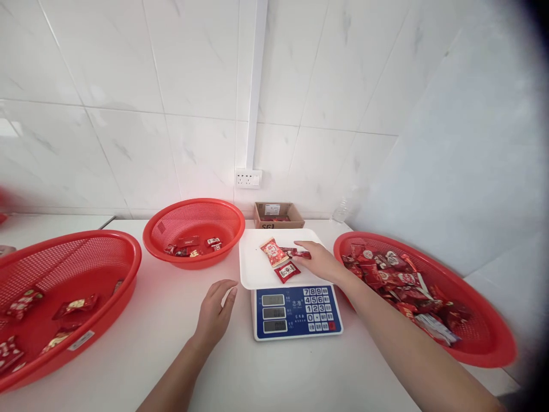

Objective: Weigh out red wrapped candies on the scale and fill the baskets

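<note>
Red packet under right fingertips, on the scale tray

Right hand (319, 260) reaches across the white scale tray (253, 274), fingers flat on a dark red packet (295, 252) whose long axis runs left-right. Two more packets (274, 252) lie just left of it. Left hand (214, 312) rests loosely spread on the table (171, 320), empty, well apart from the packet. Right hand is nearer.

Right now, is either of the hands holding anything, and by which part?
The right hand pinches a dark red packet by its right end over the scale tray. The left hand rests on the table, holding nothing.
</note>
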Motion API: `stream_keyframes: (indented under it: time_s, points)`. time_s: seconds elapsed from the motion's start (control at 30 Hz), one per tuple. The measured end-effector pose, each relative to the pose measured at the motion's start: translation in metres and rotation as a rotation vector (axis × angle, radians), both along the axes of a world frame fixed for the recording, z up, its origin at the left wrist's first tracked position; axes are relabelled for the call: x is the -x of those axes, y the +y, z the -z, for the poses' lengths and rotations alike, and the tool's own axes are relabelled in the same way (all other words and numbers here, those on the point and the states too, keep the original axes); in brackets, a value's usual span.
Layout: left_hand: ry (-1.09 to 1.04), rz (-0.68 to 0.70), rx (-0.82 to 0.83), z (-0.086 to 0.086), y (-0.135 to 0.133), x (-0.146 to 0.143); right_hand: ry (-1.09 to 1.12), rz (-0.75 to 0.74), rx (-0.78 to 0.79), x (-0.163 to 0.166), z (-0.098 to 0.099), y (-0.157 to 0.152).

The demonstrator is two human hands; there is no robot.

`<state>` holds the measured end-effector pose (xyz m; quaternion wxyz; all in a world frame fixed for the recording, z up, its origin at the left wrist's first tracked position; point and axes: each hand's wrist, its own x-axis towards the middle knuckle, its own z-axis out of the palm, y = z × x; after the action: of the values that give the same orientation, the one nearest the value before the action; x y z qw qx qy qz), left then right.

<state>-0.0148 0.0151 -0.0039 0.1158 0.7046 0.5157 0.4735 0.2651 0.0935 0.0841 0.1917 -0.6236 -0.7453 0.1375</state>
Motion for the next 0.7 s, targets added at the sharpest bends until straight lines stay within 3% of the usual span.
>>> stream_keyframes:
  time_s: [0.2,0.33,0.5,0.7]
  points:
    - [-0.001,0.007,-0.008,-0.001,-0.001,0.000,-0.215,-0.199,0.097,0.018,0.011,-0.012]
    - [0.003,0.011,-0.001,-0.002,-0.001,0.000,-0.331,-0.211,0.102,0.025,0.018,-0.008]
    - [0.009,0.019,0.007,-0.003,-0.001,0.000,-0.289,-0.147,0.092,0.025,0.018,0.003]
    - [0.015,0.034,0.024,-0.003,-0.002,-0.001,-0.175,-0.222,0.056,0.025,0.015,-0.008]
